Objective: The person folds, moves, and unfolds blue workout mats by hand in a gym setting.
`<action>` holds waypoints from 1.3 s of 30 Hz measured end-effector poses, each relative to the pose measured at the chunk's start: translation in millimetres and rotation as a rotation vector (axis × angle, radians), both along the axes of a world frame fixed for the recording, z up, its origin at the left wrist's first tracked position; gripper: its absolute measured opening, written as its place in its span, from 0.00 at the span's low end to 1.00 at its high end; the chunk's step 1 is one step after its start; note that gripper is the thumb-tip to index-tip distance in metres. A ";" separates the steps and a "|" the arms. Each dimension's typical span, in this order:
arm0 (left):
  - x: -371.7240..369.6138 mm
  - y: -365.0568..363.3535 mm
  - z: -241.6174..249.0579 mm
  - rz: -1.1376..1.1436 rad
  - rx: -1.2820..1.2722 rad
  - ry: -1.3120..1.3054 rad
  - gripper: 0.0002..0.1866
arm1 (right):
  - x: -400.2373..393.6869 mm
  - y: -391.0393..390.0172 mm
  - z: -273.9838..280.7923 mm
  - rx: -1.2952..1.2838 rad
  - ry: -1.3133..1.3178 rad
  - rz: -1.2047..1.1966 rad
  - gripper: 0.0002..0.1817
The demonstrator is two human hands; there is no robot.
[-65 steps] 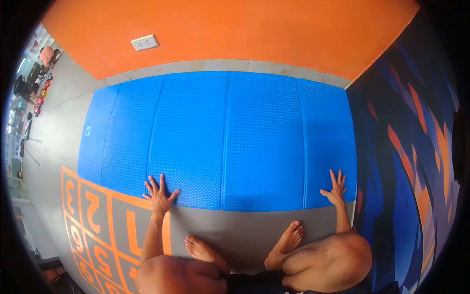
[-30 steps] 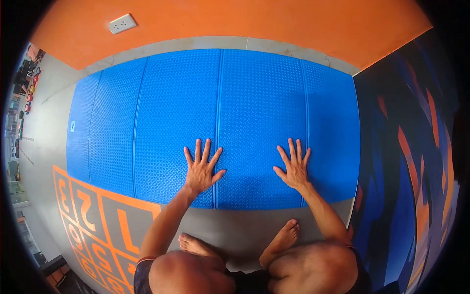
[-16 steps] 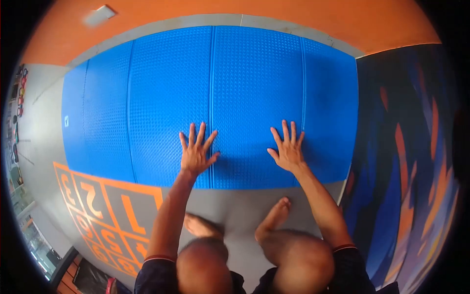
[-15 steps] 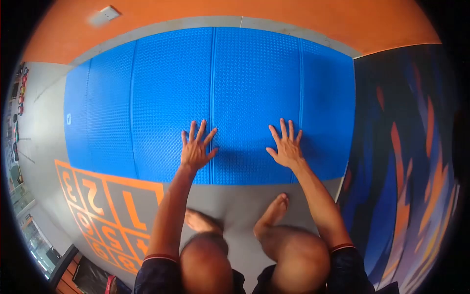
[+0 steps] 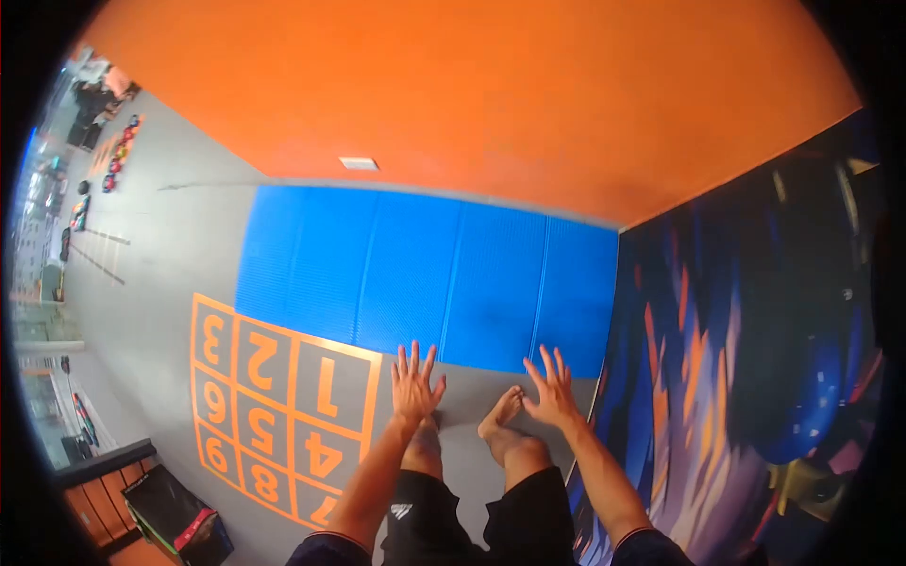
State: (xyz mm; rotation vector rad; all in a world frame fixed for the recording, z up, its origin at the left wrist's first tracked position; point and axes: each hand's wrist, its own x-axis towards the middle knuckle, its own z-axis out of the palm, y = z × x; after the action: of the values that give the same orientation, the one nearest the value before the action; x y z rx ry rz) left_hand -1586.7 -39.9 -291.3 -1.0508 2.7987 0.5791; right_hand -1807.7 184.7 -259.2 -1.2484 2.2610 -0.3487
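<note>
My left hand [image 5: 413,385] is held out in the air with its fingers spread, and nothing is in it. To its right, my right hand [image 5: 551,389] is also raised, fingers apart and holding nothing. In this view both hands appear near the front edge of a blue folding mat [image 5: 406,269], apart from its surface as far as I can tell. The mat lies flat on the grey floor, with creases between its textured panels. My bare foot [image 5: 503,407] stands on the floor between the hands; the other foot is mostly hidden behind my left hand.
An orange wall [image 5: 491,104] rises behind the mat, with a white socket plate [image 5: 359,163] low on it. A dark painted wall [image 5: 698,368] stands at right. An orange number grid [image 5: 293,354] marks the floor at left. A black box [image 5: 175,509] sits lower left.
My hands have lifted away from the mat and drawn back toward me. My view has risen and tilted up, so more of the orange wall and number grid shows.
</note>
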 end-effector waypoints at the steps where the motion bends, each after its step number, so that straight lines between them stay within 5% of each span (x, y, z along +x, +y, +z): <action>1: 9.6 12.0 30.6 0.044 -0.003 -0.013 0.37 | 5.5 1.5 29.7 -0.017 -0.007 0.019 0.47; 7: 84.7 69.0 164.9 0.248 -0.004 0.071 0.36 | 64.9 6.0 167.3 -0.095 -0.018 0.151 0.47; 12: 165.7 90.6 233.2 0.220 -0.064 0.025 0.38 | 113.2 -20.5 217.0 -0.080 -0.098 0.422 0.48; 17: 263.2 122.6 242.3 0.409 -0.107 0.101 0.41 | 163.4 -75.7 228.5 -0.085 -0.197 0.773 0.45; 27: 494.1 183.7 254.6 0.987 -0.178 0.180 0.42 | 411.8 -155.0 245.4 -0.195 -0.295 1.169 0.40; 39: 662.7 245.8 290.1 1.620 -0.347 0.294 0.44 | 669.9 -217.6 268.5 -0.290 -0.366 1.641 0.35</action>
State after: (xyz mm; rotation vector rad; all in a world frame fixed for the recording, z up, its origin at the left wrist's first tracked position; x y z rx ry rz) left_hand -924.1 205.9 -1.2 -3.3569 1.5418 0.2508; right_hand -1137.8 -33.0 9.3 -2.3982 0.4063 -0.1950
